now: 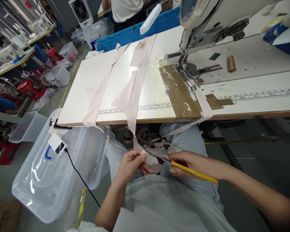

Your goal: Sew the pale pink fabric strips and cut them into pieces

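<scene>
Evidently this snip called for a steady hold: the left hand (130,166) had thumb and fingers pinched together on a bit of pale cloth (153,163), and the right hand (190,158) was clamped round the yellow handles of the scissors (183,168). Both were below the front edge of the tabletop (79,80), over the lap, and the cloth lay between them. To cut well, I judged, the cloth was best drawn taut beside the blades, with the left fingertips clear of the points — and the trousers (192,140) well out of their way. Whether the blades were parted or met, I could not tell.

As for numbers, there was one pair of scissors. One long strip (99,88) and a second strip (135,93) draped over the tabletop's front edge, towards its left end; a third strip (204,104) hung from that edge farther right. Scraps (160,144) below the tabletop were too tangled to count. One sewing machine (200,22) and one brown spool (231,63) stood on the tabletop. One clear box (55,180) sat at the tabletop's left front corner — one white gadget (57,143) with a single black cable (80,178) was on its lid.
</scene>
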Motion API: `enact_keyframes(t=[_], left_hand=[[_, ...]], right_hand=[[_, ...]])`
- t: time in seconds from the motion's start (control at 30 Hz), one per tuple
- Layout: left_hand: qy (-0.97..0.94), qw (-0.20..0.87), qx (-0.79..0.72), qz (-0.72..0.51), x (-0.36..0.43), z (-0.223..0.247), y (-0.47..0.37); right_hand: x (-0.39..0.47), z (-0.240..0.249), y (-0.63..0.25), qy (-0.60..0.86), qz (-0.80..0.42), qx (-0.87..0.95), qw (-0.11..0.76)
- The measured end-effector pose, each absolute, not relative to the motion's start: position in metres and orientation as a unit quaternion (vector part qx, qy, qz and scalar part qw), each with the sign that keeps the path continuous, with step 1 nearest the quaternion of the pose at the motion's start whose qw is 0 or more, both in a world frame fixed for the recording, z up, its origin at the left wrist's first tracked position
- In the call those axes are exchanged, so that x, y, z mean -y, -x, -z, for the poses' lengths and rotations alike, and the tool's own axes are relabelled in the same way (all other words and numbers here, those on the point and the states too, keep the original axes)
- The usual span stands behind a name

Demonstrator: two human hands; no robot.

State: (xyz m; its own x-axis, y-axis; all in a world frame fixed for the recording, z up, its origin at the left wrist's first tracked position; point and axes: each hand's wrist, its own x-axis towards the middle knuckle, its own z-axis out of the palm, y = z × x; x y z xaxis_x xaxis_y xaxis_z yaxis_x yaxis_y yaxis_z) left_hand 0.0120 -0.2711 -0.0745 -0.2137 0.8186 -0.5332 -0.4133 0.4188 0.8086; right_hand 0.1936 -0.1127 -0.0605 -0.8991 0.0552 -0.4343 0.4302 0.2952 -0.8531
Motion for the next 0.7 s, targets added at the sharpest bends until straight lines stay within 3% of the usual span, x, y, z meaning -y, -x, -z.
enact_keyframes(t=[0.27,0.7], left_hand=[[-0.176,0.594,-0.594,-0.514,0.272,0.08,-0.013],[-0.173,0.597,-0.581,-0.525,0.272,0.083,-0.015]], right_hand=[[0.118,0.072,-0.194,-0.192,0.405,-0.881,0.151],[0.125,0.069,-0.191,-0.195,0.35,-0.91,0.107]])
